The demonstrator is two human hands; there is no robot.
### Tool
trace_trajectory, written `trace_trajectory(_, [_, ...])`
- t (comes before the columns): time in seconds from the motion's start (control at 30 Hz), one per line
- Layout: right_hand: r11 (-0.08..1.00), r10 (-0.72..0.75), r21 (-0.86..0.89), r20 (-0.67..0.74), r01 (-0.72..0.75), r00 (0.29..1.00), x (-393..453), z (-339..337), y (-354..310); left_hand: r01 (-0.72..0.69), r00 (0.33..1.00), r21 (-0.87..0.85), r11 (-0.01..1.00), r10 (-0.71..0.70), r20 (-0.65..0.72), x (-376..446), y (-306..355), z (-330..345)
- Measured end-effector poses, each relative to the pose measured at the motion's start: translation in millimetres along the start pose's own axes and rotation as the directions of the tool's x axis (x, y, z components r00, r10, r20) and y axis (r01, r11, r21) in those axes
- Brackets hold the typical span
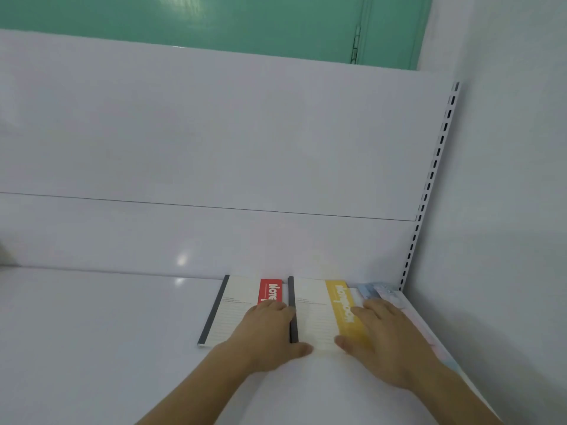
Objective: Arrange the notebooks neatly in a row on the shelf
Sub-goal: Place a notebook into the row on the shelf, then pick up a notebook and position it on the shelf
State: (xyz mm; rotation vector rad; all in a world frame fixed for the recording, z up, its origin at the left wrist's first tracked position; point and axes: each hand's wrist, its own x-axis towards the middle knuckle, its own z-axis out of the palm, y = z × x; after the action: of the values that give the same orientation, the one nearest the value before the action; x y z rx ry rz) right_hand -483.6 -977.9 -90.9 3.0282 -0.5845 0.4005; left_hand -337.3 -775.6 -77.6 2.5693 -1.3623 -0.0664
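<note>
Three notebooks lie flat side by side on the white shelf (92, 332), against its back panel at the right end. The red-striped notebook (236, 305) is leftmost, and my left hand (267, 329) rests flat on its right part with fingers straight. Beside it lies the yellow-striped notebook (316, 311); my right hand (383, 338) presses flat on its yellow band, thumb on the near edge. A pale blue and pink notebook (380, 291) lies furthest right in the corner, mostly hidden under my right hand and forearm.
A white back panel (214, 148) rises behind the shelf. A slotted upright rail (435, 167) runs up the right corner beside a white side wall (506, 210). Bare shelf surface stretches to the left of the notebooks.
</note>
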Motion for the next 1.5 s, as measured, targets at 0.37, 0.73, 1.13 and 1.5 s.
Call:
trace_trajectory(0.37, [0.977,-0.188,0.082,-0.111,0.198,0.976,12,-30,-149,0.287,0.886,0.026,0.957,-0.256,-0.386,-88,-66,-33])
trace_trajectory(0.73, [0.931,-0.3,0.206,-0.044,0.302,0.953,-9,-46,-386,0.479,0.797,0.048,0.877,-0.412,-0.441,-271,-219,-98])
trace_trajectory(1.13, [0.819,-0.495,0.303,-0.056,0.487,0.867,0,-39,-637,0.632,0.645,-0.021,0.775,-0.541,-0.539,-431,-394,-149])
trace_trajectory(1.5, [0.742,-0.563,0.352,-0.137,0.571,0.815,84,-24,-766,0.657,0.579,-0.057,0.751,-0.552,-0.6,-427,-546,-187])
